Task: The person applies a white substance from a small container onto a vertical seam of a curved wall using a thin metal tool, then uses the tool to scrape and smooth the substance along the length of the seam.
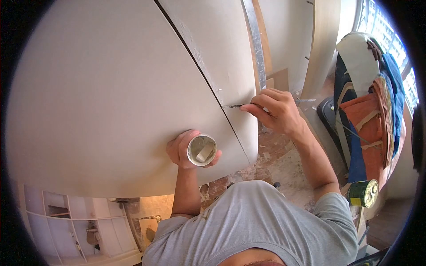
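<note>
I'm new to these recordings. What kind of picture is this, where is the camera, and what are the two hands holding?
There is no machine here: a person works with bare hands. The one camera sits on their head, so its round wide-angle view looks past their grey shirt to the hands. The left hand grips a small open tin with pale contents. The right hand pinches a thin tool, its tip at the dark seam between large pale panels. At the right are a second tin and heaped coloured cloth.

Tool point(235, 106) mostly inside right hand point(276, 111)
</note>
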A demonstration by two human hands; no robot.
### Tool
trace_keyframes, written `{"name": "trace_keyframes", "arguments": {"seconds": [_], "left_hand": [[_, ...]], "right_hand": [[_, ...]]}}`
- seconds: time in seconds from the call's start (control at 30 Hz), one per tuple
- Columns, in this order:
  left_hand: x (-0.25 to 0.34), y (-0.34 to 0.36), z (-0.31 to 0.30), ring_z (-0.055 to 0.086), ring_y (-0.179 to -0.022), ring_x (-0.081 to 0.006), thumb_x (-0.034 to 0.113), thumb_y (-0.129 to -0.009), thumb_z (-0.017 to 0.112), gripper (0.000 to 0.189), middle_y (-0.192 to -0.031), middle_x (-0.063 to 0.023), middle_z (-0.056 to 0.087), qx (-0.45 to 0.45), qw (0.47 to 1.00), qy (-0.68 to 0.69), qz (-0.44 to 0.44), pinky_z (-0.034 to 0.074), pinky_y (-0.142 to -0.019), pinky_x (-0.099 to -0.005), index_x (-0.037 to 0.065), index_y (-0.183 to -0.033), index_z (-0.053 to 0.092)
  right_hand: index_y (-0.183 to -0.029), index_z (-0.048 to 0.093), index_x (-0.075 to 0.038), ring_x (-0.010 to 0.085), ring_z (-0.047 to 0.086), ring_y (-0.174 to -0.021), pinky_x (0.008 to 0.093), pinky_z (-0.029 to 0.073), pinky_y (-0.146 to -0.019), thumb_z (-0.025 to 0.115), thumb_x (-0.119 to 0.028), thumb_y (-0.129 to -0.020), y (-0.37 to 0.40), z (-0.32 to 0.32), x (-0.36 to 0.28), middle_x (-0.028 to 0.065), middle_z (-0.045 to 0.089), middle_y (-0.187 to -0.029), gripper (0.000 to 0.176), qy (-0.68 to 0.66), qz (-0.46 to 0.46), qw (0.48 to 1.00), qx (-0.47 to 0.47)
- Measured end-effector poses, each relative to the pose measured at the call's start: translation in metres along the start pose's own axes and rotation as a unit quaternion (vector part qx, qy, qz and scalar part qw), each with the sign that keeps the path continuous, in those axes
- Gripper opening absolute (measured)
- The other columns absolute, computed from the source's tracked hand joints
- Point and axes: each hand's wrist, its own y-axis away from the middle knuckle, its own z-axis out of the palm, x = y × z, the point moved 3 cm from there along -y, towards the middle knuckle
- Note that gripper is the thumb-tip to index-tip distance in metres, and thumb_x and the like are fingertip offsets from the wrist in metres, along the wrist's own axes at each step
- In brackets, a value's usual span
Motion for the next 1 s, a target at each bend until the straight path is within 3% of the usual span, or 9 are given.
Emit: {"name": "trace_keyframes", "arguments": {"seconds": [0.53, 1.0], "left_hand": [[-0.0017, 0.0025, -0.0010, 0.074, -0.066, -0.0263, 0.059, -0.091, 0.080, 0.067, -0.098, -0.0139, 0.075, -0.014, 1.000, 0.017, -0.011, 0.062, -0.057, -0.0361, -0.003, -0.114, 0.073], [-0.0038, 0.0053, -0.0003, 0.074, -0.067, -0.0267, 0.054, -0.091, 0.080, 0.060, -0.099, -0.0143, 0.075, -0.005, 1.000, 0.016, 0.007, 0.063, -0.058, -0.0370, -0.002, -0.113, 0.074]], "right_hand": [[-0.077, 0.072, -0.006, 0.0215, 0.058, -0.056, 0.0387, 0.044, -0.051, 0.092, -0.027, -0.093, 0.0028, 0.0012, 0.0045, 0.0046, 0.060, -0.065, 0.033, -0.006, 0.034, 0.999, -0.003], [-0.077, 0.073, -0.006, 0.0221, 0.058, -0.056, 0.0393, 0.044, -0.051, 0.093, -0.026, -0.092, 0.0043, 0.0041, 0.0058, 0.0050, 0.061, -0.065, 0.032, -0.020, 0.010, 1.000, -0.017]]}}
